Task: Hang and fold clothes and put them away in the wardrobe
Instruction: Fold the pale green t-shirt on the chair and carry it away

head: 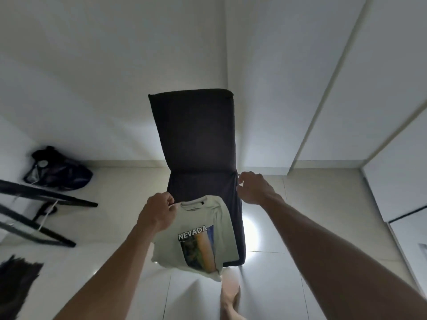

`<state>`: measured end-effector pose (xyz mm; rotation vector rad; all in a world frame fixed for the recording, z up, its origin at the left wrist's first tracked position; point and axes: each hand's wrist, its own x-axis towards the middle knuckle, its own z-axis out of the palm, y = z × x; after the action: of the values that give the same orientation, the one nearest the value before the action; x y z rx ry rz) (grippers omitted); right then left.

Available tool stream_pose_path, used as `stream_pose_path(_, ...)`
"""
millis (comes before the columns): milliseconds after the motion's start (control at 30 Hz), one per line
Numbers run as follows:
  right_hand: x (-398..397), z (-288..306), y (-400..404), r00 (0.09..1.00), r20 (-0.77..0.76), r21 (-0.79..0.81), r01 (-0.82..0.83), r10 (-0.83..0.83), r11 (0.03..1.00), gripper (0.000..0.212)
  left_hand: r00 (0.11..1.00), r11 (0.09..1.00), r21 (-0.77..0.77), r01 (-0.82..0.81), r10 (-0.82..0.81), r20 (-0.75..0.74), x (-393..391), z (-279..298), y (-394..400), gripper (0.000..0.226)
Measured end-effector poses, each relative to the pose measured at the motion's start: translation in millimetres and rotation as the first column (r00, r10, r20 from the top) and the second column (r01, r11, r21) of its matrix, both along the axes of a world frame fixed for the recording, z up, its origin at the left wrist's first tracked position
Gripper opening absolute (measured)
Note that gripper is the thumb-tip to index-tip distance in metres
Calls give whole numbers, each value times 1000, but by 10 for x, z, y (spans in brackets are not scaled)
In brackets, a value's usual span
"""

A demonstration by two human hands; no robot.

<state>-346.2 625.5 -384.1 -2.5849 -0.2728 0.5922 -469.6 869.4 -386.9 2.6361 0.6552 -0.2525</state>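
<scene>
A pale green T-shirt (196,241) with a "NEVADA" print lies partly folded on the seat of a dark fabric chair (196,139), its lower edge hanging over the front. My left hand (157,212) grips the shirt at its left shoulder, beside the collar. Off to the right of the seat, my right hand (254,188) hovers with loosely curled fingers near the chair's back corner and holds nothing. It is apart from the shirt.
White wardrobe doors (346,88) rise on the right. A dark bag (57,172) sits on the tiled floor by the left wall, with a black frame (46,218) in front of it. Dark cloth (16,280) lies at the lower left. A bare foot (228,301) shows below.
</scene>
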Motion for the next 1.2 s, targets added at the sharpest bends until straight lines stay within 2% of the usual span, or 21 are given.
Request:
stream_pose_path(167, 355, -833, 468, 992, -123, -61, -21, 14, 998, 19, 985, 997, -80, 3, -17, -174, 473, -814, 378, 25)
stream_pose_path(333, 725, -1859, 936, 972, -232, -139, -58, 24, 989, 20, 962, 984, -174, -24, -25, -270, 960, -1749, 678, 29)
stream_pose_path(467, 927, -2611, 1283, 971, -237, -144, -69, 33, 987, 43, 941, 992, -126, -20, -24, -337, 1219, -2495, 953, 46)
stream_pose_path(600, 1069, -3236, 1532, 977, -205, -203, -104, 62, 974, 62, 941, 999, -51, -3, -15, -338, 1386, -3104, 1142, 64)
stream_pose_path(667, 1089, -3386, 1608, 979, -195, -229, -109, 64, 967, 64, 924, 999, -14, 40, -43, -380, 1403, -3289, 1199, 72)
stream_pose_path(733, 1081, -3489, 1677, 979, -198, -268, -101, 47, 958, 57, 894, 997, 16, 71, -56, -445, 1399, -3439, 1240, 69)
stream_pose_path(833, 999, -3490, 1732, 973, -232, -271, -68, 3, 960, 31, 863, 991, 16, 132, -107, -494, 1329, -3508, 1269, 47)
stream_pose_path(900, 894, -3384, 1728, 971, -239, -224, -33, -22, 974, 19, 877, 993, -60, 98, -115, -467, 1250, -3414, 1285, 38)
stream_pose_path(967, 731, -3166, 1738, 978, -206, -149, 5, -36, 989, 8, 922, 982, -184, 35, -103, -374, 1118, -3189, 1326, 32)
stream_pose_path(1067, 415, -2710, 1793, 989, -137, -86, 47, -58, 995, 19, 961, 940, -340, 24, -116, -252, 829, -2715, 1432, 20)
stream_pose_path(1200, -123, -1951, 1949, 994, -46, 5, 104, -104, 995, 28, 964, 911, -394, 126, -207, -169, 278, -1948, 1601, 15)
